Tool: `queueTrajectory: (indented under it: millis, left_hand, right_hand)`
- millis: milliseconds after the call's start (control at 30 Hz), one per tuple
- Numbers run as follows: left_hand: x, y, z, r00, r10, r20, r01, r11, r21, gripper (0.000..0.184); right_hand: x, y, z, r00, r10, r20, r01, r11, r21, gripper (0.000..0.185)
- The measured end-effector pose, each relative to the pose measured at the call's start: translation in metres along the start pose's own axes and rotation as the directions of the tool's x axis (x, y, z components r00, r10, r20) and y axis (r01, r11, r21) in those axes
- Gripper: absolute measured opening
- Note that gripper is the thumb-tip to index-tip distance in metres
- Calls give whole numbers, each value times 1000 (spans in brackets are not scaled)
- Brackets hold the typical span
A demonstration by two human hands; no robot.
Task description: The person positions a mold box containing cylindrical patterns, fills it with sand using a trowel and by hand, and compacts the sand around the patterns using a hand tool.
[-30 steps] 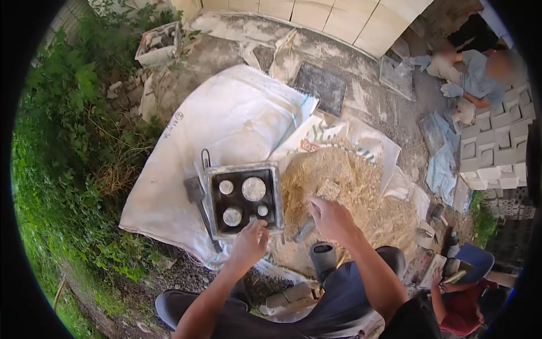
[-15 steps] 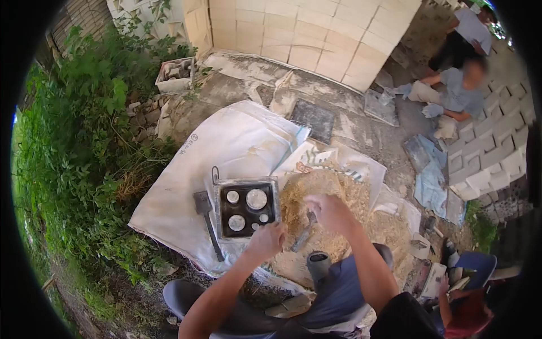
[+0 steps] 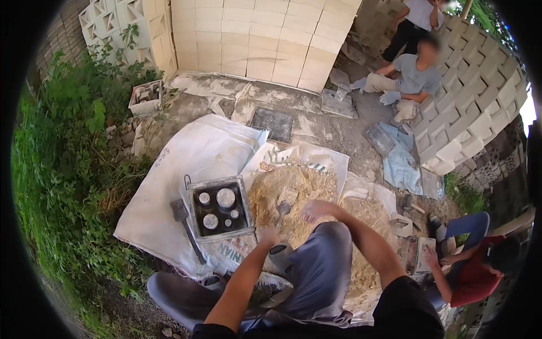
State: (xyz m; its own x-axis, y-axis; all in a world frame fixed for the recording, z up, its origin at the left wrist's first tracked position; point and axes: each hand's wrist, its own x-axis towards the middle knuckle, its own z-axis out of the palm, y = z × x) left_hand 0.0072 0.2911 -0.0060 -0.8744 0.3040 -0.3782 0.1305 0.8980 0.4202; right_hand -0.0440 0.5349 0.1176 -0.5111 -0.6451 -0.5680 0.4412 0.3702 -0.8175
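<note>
My left hand [image 3: 267, 235] is low beside the box mold, its fingers closed around the handle end of a small trowel [image 3: 283, 209]. The blade, carrying pale material, points away from me over the sandy heap [image 3: 322, 183]. My right hand [image 3: 316, 211] hovers over the heap to the right of the trowel, fingers loosely apart and holding nothing I can see. To the left stands the square metal box mold [image 3: 247, 198], dark inside, with several round pale-topped pieces of different sizes in it. A dark flat-bladed tool with a long handle [image 3: 189, 231] lies left of it.
A white woven sack [image 3: 197, 150] lies under the mold. By my knee stands a grey cylindrical piece [image 3: 279, 257]. A dark square slab [image 3: 272, 124] lies beyond. Plants [image 3: 73, 169] border the left. Other people sit and stand at the right, near patterned blocks [image 3: 468, 96].
The trowel has gone from my right hand to my left, its blade now over the heap. My right hand is apart from it. My view has shifted, showing more of the people at right.
</note>
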Motion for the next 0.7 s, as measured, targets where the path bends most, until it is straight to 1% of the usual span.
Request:
queueTrajectory:
  millis: [33, 67, 100, 133, 167, 200, 233, 267, 333, 367, 400, 433, 467, 500, 533, 567, 633, 667, 700]
  left_hand:
    - [1, -1, 11, 1000, 14, -10, -14, 1000, -15, 52]
    - [7, 0, 22, 999, 28, -17, -28, 999, -29, 55]
    - [19, -6, 32, 998, 43, 45, -43, 999, 10, 56]
    - [26, -8, 30, 997, 44, 68, -46, 999, 25, 56]
    - [34, -9, 19, 990, 45, 131, -40, 998, -46, 57]
    - [38, -14, 11, 979, 44, 197, -22, 994, -110, 58]
    - [48, -23, 12, 977, 82, 199, -58, 991, -123, 55]
    - [49, -26, 18, 974, 74, 216, -53, 993, -101, 55]
    - [40, -12, 24, 992, -98, 77, 96, 995, 21, 49]
    - [40, -7, 24, 992, -93, 87, 92, 996, 18, 49]
    - [38, -4, 23, 997, -9, 76, 12, 999, -44, 46]
    - [37, -6, 24, 996, 70, 59, -64, 992, -105, 44]
    - [35, -9, 25, 990, 139, 38, -131, 978, -163, 42]
    - [42, -17, 30, 987, 135, 90, -114, 971, -212, 45]
    - [45, -13, 21, 988, 123, 97, -101, 973, -207, 45]
    - [42, 2, 1, 983, 154, 99, -119, 948, -295, 43]
    - [55, 22, -16, 971, 218, 95, -147, 865, -480, 43]
    - [63, 30, -17, 967, 241, 84, -150, 802, -579, 45]
    - [62, 43, -30, 977, 213, -11, -194, 865, -463, 50]
  right_hand:
    - [17, 43, -6, 953, -254, 163, 212, 948, 237, 21]
    - [37, 72, -1, 952, -304, 23, 301, 926, -226, 27]
    - [56, 82, 10, 935, -353, -41, 302, 850, -432, 30]
    - [76, 92, 20, 911, -400, -104, 255, 743, -619, 34]
    - [90, 90, 33, 917, -106, -384, -60, 915, -398, 42]
    - [102, 92, 45, 801, 246, -545, -342, 937, -79, 50]
    - [111, 100, 48, 807, 255, -532, -333, 941, -54, 50]
    - [121, 104, 47, 811, 137, -569, -291, 938, -190, 54]
    - [131, 101, 59, 803, 29, -595, -259, 916, -305, 59]
    - [136, 96, 66, 734, 65, -676, -313, 916, -251, 58]
    - [137, 93, 71, 657, 105, -747, -363, 912, -191, 58]
    - [139, 101, 71, 657, 120, -744, -373, 909, -184, 58]
    - [143, 108, 75, 601, 83, -795, -291, 949, -122, 53]
    - [150, 111, 76, 536, 48, -843, -193, 979, -67, 49]
    - [160, 114, 79, 466, 23, -884, -87, 996, -20, 44]
    - [157, 105, 74, 415, 51, -909, -59, 998, 29, 38]
    - [133, 84, 45, 400, 1, -917, 121, 991, 53, 35]
    - [121, 79, 29, 355, -86, -931, 111, 993, -49, 32]
    - [109, 75, 14, 314, -176, -933, 95, 984, -154, 29]
